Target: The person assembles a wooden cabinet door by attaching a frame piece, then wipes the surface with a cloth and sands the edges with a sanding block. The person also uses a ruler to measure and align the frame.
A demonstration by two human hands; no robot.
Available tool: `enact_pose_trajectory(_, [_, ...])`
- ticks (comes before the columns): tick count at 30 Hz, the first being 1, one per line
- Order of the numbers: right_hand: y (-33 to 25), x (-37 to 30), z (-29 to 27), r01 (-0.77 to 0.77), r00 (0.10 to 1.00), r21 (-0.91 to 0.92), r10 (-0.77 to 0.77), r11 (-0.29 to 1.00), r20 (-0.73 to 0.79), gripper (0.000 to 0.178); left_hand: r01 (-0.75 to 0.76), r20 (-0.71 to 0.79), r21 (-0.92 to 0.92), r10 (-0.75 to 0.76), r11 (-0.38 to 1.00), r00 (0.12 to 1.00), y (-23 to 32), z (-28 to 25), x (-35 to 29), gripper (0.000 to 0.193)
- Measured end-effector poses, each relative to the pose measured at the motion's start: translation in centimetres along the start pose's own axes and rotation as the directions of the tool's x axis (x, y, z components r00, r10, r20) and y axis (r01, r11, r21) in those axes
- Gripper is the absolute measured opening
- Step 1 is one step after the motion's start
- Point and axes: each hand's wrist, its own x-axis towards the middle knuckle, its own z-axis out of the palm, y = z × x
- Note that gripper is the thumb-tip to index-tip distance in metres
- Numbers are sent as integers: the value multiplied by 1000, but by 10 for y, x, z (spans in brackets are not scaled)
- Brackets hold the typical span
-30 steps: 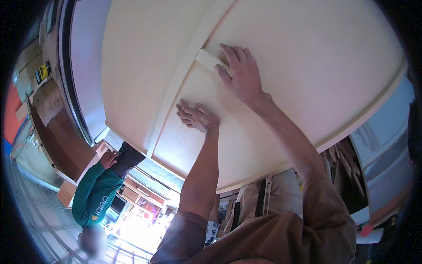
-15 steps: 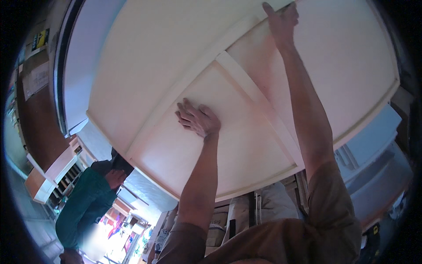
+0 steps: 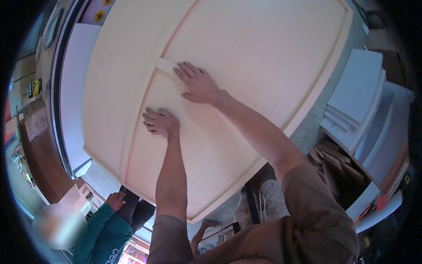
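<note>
1. Resting the left hand (image 3: 161, 123) palm-down, left of centre, on the big, flat, pale cream panel (image 3: 259, 57): loosely open, with fingers parted and a little bent, gripping nothing.
2. Up now to the right hand (image 3: 198, 83), laid higher, just above the middle of the frame: opened wide, with fingers stretched toward the upper left, over the short, flat, cream strip (image 3: 166, 66); no hold on anything here either.
3. Rising almost straight from the lower middle with the left forearm (image 3: 171, 180); slanting in from the lower right with the right forearm (image 3: 252, 127).
4. Look at that panel: filling most of the frame's middle and top, bordered by raised pale edging (image 3: 231, 187) toward the bottom and right.
5. Stretching flat and wide beyond the right hand to the upper right; past the border there, grey floor (image 3: 307, 130), then stacked, flat white boards (image 3: 356, 86).
6. Over at lower left, spotting a person in a green top (image 3: 103, 235), with one hand (image 3: 115, 201) near the panel's corner.
</note>
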Motion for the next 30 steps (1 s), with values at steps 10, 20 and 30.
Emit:
enact_pose_trajectory(10, [20,-220,-83,-262,965,40,263,964,0,61,-329,255,-61,334,942,908,-89,-32,-137,72])
enact_pose_trajectory(20, [18,-364,-129,-427,878,37,405,903,255,62,-363,721,-186,378,913,580,-190,-111,-357,88])
enact_pose_trajectory(30, [-11,-218,-282,-236,956,54,222,970,193,81,-340,714,-400,522,851,466,-244,-136,-481,57])
